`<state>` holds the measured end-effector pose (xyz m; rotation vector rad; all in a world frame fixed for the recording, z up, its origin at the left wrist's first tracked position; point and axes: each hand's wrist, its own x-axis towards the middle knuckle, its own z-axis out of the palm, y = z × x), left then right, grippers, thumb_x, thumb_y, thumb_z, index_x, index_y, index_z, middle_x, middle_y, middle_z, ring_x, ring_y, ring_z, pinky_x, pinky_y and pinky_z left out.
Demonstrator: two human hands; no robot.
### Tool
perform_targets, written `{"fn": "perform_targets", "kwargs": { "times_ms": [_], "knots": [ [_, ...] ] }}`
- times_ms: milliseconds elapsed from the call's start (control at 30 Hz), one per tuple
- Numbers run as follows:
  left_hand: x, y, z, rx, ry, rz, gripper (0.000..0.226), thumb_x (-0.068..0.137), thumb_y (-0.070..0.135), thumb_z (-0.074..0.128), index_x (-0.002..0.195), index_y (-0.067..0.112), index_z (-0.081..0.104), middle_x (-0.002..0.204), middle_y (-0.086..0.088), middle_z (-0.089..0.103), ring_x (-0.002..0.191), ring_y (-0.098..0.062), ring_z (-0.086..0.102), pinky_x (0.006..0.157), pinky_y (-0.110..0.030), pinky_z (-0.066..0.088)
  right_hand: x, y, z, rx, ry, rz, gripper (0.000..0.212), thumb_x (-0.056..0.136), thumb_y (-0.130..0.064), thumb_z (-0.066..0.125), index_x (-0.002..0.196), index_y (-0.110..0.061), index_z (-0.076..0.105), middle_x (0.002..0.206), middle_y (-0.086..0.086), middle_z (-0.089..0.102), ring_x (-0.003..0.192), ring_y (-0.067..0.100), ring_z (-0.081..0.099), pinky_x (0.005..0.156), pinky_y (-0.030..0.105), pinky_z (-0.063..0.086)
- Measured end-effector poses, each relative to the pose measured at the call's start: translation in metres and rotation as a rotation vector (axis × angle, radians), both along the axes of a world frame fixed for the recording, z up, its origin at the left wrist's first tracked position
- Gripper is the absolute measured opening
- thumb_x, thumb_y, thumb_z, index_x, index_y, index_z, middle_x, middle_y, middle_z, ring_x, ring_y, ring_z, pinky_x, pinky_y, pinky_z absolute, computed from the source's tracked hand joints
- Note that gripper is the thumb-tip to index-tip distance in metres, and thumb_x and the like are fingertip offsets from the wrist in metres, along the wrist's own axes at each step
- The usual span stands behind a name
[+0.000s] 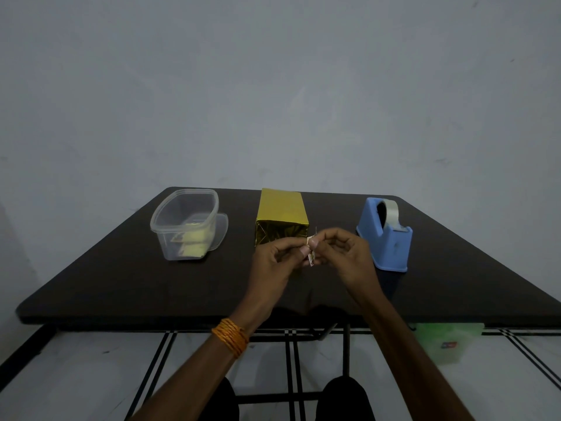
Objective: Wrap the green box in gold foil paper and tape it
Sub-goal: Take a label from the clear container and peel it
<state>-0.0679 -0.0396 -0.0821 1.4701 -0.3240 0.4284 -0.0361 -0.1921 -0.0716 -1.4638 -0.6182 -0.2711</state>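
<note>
A dark table (121,268) stands against a bare grey wall (273,86), over a white floor (91,375) with black stripes. The gold-wrapped box (280,217) sits mid-table toward the back, between a clear plastic container (185,226) and a blue tape dispenser (385,235). In front of the box, the left hand (273,262) and right hand (349,256) each have their grip pinched on a small printed slip (311,255); its print is unreadable.

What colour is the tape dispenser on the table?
Light blue, in the head view: tape dispenser.

gold-wrapped box (280,218) lies mid-table; near end folded
</note>
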Motion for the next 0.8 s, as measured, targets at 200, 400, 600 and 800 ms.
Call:
{"fn": "perform_targets", "kwargs": {
  "times_ms": [200,400,600,800],
  "knots": [
    [-0.003,0.000,0.004,-0.024,-0.004,0.000,0.027,0.087,0.002,0.069,0.113,0.007,0.071,0.103,-0.006,0.075,0.098,-0.021,0.072,0.082,-0.034,0.059,-0.003,0.003,0.002,0.017,0.002,-0.029,0.004,0.089,-0.003,0.067,0.089,0.000,0.070,0.081,0.015,0.072,0.070,0.023,0.066,0.063,0.026,0.058],
    [-0.006,-0.002,0.005,-0.024,-0.006,0.045,0.028,0.086,0.001,0.070,0.113,0.008,0.072,0.110,-0.001,0.074,0.106,-0.012,0.068,0.089,-0.028,0.056,-0.005,0.006,0.001,0.026,-0.018,-0.062,0.002,0.088,-0.001,0.068,0.087,0.000,0.070,0.078,0.013,0.072,0.067,0.021,0.066,0.063,0.025,0.057],
    [-0.009,-0.005,0.005,-0.034,0.001,0.029,0.028,0.087,0.002,0.068,0.114,0.007,0.071,0.110,0.000,0.074,0.106,-0.012,0.068,0.089,-0.029,0.056,-0.005,0.007,-0.002,0.007,-0.023,-0.123,0.008,0.088,0.002,0.066,0.083,-0.003,0.068,0.073,0.008,0.070,0.064,0.019,0.065,0.061,0.026,0.057],
    [-0.012,-0.008,0.005,-0.114,0.055,0.014,0.021,0.091,0.006,0.064,0.110,0.009,0.072,0.103,-0.003,0.075,0.099,-0.018,0.071,0.081,-0.028,0.058,-0.006,0.005,-0.002,0.006,-0.028,-0.152,0.007,0.088,0.000,0.067,0.084,-0.006,0.068,0.076,0.012,0.070,0.068,0.025,0.068,0.063,0.028,0.059]
  ]
}}
